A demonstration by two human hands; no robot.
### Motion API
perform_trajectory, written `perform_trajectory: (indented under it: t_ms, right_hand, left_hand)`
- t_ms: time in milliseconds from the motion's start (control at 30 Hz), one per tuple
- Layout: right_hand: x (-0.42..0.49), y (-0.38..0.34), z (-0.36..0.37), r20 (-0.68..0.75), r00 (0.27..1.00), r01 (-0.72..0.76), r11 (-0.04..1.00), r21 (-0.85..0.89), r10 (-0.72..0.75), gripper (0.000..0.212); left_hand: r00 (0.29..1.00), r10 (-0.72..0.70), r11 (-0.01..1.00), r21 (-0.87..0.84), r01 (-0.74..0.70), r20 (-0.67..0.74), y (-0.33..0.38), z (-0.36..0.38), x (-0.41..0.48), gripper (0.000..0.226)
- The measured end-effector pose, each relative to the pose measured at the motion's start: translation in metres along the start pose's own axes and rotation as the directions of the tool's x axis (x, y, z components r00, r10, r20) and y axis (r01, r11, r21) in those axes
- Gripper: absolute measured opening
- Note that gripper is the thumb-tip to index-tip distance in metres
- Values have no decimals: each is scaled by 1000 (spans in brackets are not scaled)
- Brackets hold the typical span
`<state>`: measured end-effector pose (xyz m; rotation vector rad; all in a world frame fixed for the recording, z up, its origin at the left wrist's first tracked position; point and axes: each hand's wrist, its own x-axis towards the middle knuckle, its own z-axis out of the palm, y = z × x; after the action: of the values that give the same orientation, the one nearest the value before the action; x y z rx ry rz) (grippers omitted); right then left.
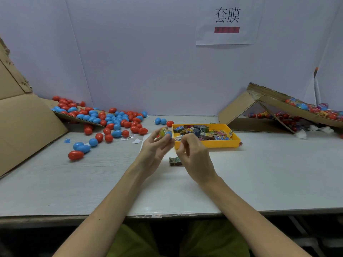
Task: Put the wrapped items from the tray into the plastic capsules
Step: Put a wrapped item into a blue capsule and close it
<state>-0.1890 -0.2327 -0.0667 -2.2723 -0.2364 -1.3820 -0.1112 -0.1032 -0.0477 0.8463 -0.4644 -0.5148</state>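
Clamping a blue capsule [168, 134] between left fingertips [170, 141] and thumb, with yellow printed wrapping showing at its upper end; holding it above the table [259, 173], just left of the tray

Curling right fingers [182, 144] inward with tips drawn together, close beside the capsule; unable to tell of any item pinched there

Keeping left hand [155, 149] and right hand [194, 156] near each other, apart but almost touching

Noting 1 wrapped item [175, 161] lying flat on the table, just beneath the right hand

Noting yellow tray [206, 144] just beyond both hands, holding many more wrapped items

Noting loose capsules [115, 121], red and blue, spilling across the table at left beside a cardboard box [27, 119]

Judging the capsule as light, stiff and smooth, likely slipping under a loose grip: gripping round the widest part

Judging the wrapped items as light, soft and crinkly: pinching across the flat faces, not by a corner
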Motion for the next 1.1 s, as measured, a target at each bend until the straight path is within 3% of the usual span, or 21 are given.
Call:
perform_trajectory:
  t_ms: [233,400,767,1100]
  right_hand:
    - [2,6,-5,-103,993,-49,999,9,49,5]
    - [3,5,-5,-94,995,-12,999,-32,9,10]
    - [3,1,-11,-75,997,21,997,-77,-26,6]
    - [2,1,-12,-49,998,29,998,-58,-32,8]
  left_hand:
    - [982,-64,995,86,49,177,-3,6,-5,47]
    - [982,-61,993,107,42,181,-3,4,-6,41]
    - [991,-48,974,224,19,126,-4,7,-7,52]
    - [987,-69,969,243,31,146,-4,6,-8,42]
